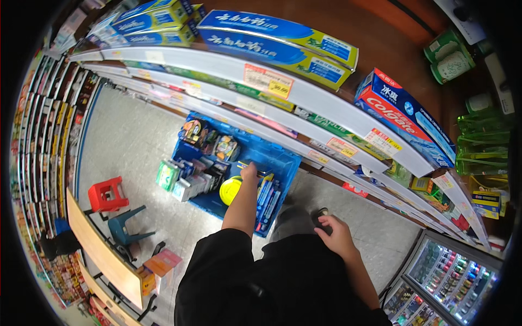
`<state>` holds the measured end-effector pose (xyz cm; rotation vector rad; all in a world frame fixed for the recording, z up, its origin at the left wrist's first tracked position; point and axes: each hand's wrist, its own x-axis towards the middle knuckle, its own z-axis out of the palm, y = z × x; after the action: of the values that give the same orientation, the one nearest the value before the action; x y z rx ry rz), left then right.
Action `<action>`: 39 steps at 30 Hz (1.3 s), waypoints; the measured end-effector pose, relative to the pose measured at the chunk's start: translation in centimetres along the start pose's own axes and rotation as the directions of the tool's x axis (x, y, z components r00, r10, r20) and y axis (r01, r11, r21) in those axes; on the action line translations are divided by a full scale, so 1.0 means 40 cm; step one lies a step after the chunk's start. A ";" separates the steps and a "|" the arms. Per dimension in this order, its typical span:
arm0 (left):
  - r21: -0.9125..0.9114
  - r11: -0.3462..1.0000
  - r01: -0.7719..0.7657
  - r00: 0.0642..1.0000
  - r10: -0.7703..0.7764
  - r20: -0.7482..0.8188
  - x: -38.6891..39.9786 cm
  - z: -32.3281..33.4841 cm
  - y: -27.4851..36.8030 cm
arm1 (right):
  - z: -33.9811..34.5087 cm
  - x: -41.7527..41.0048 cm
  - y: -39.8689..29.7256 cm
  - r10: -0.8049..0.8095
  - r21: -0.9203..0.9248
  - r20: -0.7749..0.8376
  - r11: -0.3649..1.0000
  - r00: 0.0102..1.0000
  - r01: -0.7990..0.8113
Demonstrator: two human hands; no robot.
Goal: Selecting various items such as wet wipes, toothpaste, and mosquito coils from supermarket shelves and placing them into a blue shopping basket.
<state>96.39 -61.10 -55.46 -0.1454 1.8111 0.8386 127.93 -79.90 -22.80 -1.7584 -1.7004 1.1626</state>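
Observation:
My left hand (249, 172) reaches down into a blue plastic crate (288, 157) on the floor. Its fingers are at a dark blue and yellow box (264, 168); whether they grip it cannot be told. Just below that hand lies a round yellow-green item (230, 190). Several blue toothpaste-like boxes (267, 201) stand along the crate's right side. White, dark and green packages (191, 185) fill the left side, with patterned packages (225, 147) behind them. My right hand (335, 233) hangs by my right leg with bent fingers, and no object shows in it.
Store shelves (228, 81) with toothpaste boxes (277, 40) and a Colgate box (401, 116) curve above the crate. To the left are a red stool (108, 194), a blue-green stool (128, 225) and a wooden tabletop (104, 248). A glass-door drinks cooler (450, 277) stands lower right.

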 end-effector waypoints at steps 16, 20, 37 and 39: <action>0.243 0.969 0.048 0.998 -0.038 -0.050 0.290 0.220 -0.173 | -0.026 -0.111 0.131 0.205 0.003 -0.034 0.979 0.978 -0.205; 0.183 0.983 -0.016 0.982 -0.019 0.186 0.070 0.282 -0.182 | -0.072 -0.133 0.159 0.271 0.011 -0.085 0.962 0.959 -0.271; 0.374 0.247 -0.894 0.431 0.702 0.566 -0.494 0.162 -0.313 | -0.677 -0.285 0.145 -0.479 -0.447 -0.862 0.873 0.166 0.195; 0.446 -0.005 -0.895 0.383 0.502 0.775 -0.555 0.180 -0.436 | -0.807 -0.337 0.188 -0.432 -0.430 -0.902 0.886 -0.027 0.174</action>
<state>119.35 -76.13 -45.67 1.7628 1.5624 0.4123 159.49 -86.19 -7.16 -1.4149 -1.0566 -0.5752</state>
